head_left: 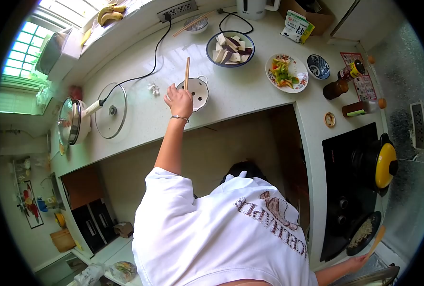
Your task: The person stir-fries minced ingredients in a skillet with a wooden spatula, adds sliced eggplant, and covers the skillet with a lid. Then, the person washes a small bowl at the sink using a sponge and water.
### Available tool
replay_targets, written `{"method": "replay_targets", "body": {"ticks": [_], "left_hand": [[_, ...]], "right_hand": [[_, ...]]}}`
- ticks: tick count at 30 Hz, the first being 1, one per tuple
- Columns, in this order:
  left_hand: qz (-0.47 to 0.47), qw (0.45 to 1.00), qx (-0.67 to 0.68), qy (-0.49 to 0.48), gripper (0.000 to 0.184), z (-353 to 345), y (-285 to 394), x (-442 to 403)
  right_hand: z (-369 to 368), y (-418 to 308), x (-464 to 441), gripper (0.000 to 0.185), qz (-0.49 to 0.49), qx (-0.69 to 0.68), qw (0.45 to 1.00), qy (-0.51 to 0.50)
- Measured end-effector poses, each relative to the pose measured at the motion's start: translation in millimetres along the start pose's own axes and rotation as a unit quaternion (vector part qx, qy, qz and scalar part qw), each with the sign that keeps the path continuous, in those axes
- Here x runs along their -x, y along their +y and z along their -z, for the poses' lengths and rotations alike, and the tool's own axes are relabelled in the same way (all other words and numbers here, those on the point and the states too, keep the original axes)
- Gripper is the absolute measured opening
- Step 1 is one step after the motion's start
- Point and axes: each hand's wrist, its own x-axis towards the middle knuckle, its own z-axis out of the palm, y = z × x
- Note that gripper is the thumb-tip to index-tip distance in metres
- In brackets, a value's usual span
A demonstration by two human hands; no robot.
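Chopsticks (187,71) are slanting over a bowl (200,93) on the counter (145,102). The left hand (179,101) is resting at the bowl's left side, fingers bending; whether they are pinching the chopsticks, one cannot tell. At near right, the right hand (354,264) is gripping a spatula (376,243) beside a pan (363,233). A basin (231,48) is standing beyond the bowl, a plate (302,74) is sitting farther right, and a lid (118,107) is lying left.
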Motion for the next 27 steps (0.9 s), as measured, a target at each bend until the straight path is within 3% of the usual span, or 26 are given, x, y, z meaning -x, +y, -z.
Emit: {"method": "replay_targets", "body": {"ticks": [2,6,12,14,15,16,17,18,20,21,22,24,25,27], "left_hand": [[0.031,0.997,-0.028,-0.071,0.031,-3,8,1],[0.034,0.994,-0.049,-0.092,0.034,-16,8,2],[0.066,0.993,-0.044,-0.088,0.039,9,19,1],[-0.015,0.995,-0.022,0.092,0.036,30,31,-5],[-0.018,0.995,-0.019,0.093,0.036,34,37,-11],[-0.036,0.982,0.162,0.089,0.035,36,46,-21],[-0.053,0.936,0.337,0.080,0.035,34,55,-31],[0.039,0.870,0.490,-0.025,0.038,28,71,-39],[0.253,0.638,0.701,-0.190,0.045,-25,87,-59],[0.367,0.484,0.752,-0.255,0.047,-29,100,-64],[0.363,0.482,0.754,-0.259,0.047,-35,109,-70],[0.451,0.374,0.784,-0.205,0.039,-56,127,-79],[0.448,0.373,0.784,-0.213,0.039,-70,130,-86],[0.394,0.306,0.849,-0.176,0.036,-91,128,-100]], "right_hand": [[-17,19,-4,0.036,-0.009,-0.037,0.999,0.003],[-6,13,-2,0.037,-0.005,-0.136,0.991,0.018],[13,12,5,0.037,-0.003,-0.026,0.999,0.022],[11,20,9,0.036,-0.014,-0.055,0.998,0.018],[10,26,12,0.036,-0.020,-0.084,0.996,0.012],[5,36,13,0.036,-0.023,-0.081,0.996,0.013],[-3,48,14,0.036,-0.018,-0.053,0.998,0.018],[-5,56,15,0.035,-0.013,-0.024,0.999,0.024],[18,32,19,0.035,-0.030,-0.069,0.997,0.021],[27,21,19,0.034,-0.044,-0.118,0.992,0.017],[31,18,20,0.034,-0.049,-0.116,0.992,0.021],[39,19,27,0.035,-0.085,-0.121,0.989,0.017],[40,27,30,0.035,-0.091,-0.116,0.989,0.021],[31,56,35,0.034,0.021,-0.014,0.998,0.058]]}}
